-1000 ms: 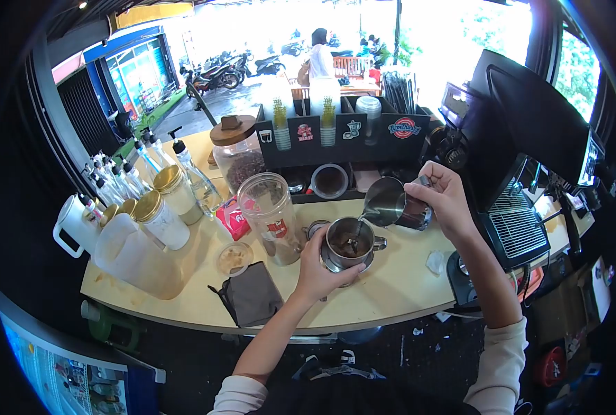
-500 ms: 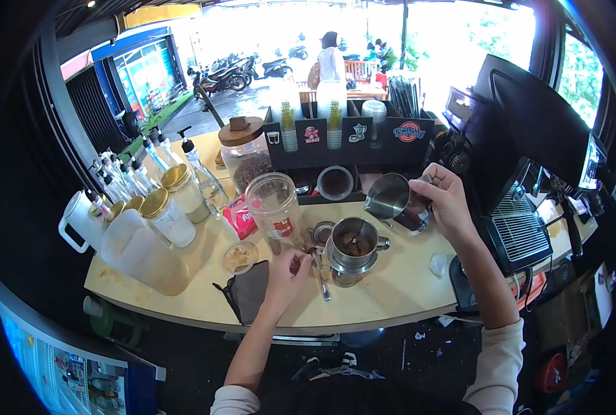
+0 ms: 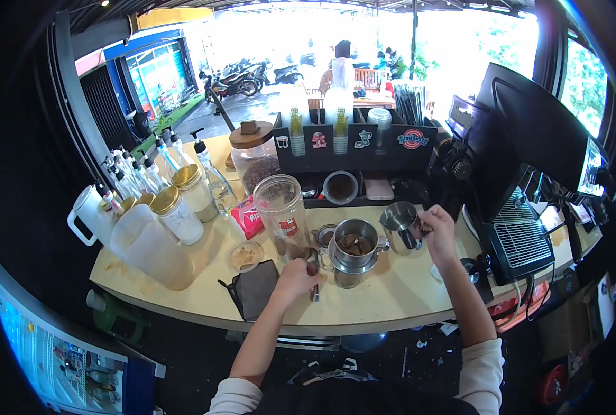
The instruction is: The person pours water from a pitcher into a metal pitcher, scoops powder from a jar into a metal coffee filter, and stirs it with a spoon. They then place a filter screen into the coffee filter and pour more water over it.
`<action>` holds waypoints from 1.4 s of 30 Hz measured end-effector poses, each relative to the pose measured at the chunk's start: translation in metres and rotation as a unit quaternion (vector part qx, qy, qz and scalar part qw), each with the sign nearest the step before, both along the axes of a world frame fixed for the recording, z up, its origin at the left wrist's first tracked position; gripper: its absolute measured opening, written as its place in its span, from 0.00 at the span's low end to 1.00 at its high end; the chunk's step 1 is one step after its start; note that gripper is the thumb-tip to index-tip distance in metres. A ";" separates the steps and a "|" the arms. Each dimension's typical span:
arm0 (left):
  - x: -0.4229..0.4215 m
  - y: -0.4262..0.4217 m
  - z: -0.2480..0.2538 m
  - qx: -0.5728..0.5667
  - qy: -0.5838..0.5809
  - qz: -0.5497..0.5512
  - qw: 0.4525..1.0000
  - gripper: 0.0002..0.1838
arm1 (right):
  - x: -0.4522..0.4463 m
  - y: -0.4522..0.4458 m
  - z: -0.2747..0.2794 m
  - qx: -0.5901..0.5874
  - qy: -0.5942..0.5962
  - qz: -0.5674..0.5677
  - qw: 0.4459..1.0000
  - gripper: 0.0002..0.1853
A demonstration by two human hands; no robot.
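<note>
My right hand (image 3: pixel 438 227) grips the handle of a metal pitcher (image 3: pixel 399 217), which is roughly upright at the right of the counter. The fingers of my left hand (image 3: pixel 299 279) are closed at a metal spoon (image 3: pixel 314 293), whose lower end shows beside them. Between my hands a metal coffee dripper (image 3: pixel 355 242) with wet brown coffee in it sits on a glass. Its small round lid (image 3: pixel 326 234) lies just behind. A tall clear jar (image 3: pixel 284 218) with a red label stands beyond my left hand.
A dark cloth pouch (image 3: pixel 256 290) and a small round dish (image 3: pixel 246 256) lie left of my left hand. Further left are a plastic pitcher (image 3: pixel 149 252), gold-lidded jars (image 3: pixel 177 216) and pump bottles. A black cup organizer (image 3: pixel 353 149) lines the back; an espresso machine (image 3: pixel 519 225) stands right.
The pitcher has come down from its tilt beside the dripper to a more upright position, lowered with my right hand. My left hand has moved right onto the spoon, which has turned slightly.
</note>
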State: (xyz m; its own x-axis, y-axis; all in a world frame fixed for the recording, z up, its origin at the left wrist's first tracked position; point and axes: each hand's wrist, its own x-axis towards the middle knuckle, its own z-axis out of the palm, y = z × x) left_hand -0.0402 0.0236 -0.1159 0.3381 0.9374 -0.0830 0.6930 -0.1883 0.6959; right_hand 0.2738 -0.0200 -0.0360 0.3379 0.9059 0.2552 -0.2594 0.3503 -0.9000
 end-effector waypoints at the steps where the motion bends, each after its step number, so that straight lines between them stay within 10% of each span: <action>1: -0.005 -0.001 0.002 -0.040 -0.039 -0.008 0.998 0.15 | 0.004 0.003 -0.012 0.002 0.001 -0.003 1.000 0.13; 22: -0.006 -0.042 0.112 -0.053 -0.474 -0.061 0.877 0.07 | 0.019 0.012 -0.104 -0.051 0.088 -0.029 0.994 0.08; 27: 0.023 -0.036 0.128 -0.047 -0.494 -0.107 0.861 0.07 | -0.015 -0.026 -0.010 0.100 -0.340 -0.198 0.914 0.17; 29: 0.037 -0.038 0.136 -0.048 -0.491 -0.114 0.862 0.07 | -0.047 -0.051 0.034 0.179 -0.431 -0.080 0.881 0.27; 34: 0.064 -0.034 0.135 -0.036 -0.496 -0.147 0.855 0.07 | -0.082 -0.050 0.055 0.374 -0.616 -0.121 0.683 0.30; 42: 0.049 -0.039 0.123 -0.060 -0.491 -0.116 0.861 0.08 | -0.075 -0.047 0.062 0.424 -0.546 -0.153 0.706 0.20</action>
State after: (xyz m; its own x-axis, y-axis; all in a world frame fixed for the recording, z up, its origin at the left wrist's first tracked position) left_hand 0.0084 -0.0153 0.0072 0.4775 0.8395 0.2593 -0.2878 -0.1294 0.9489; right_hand 0.1991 -0.0666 0.0263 -0.3321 0.1986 0.9221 0.6320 0.7725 0.0613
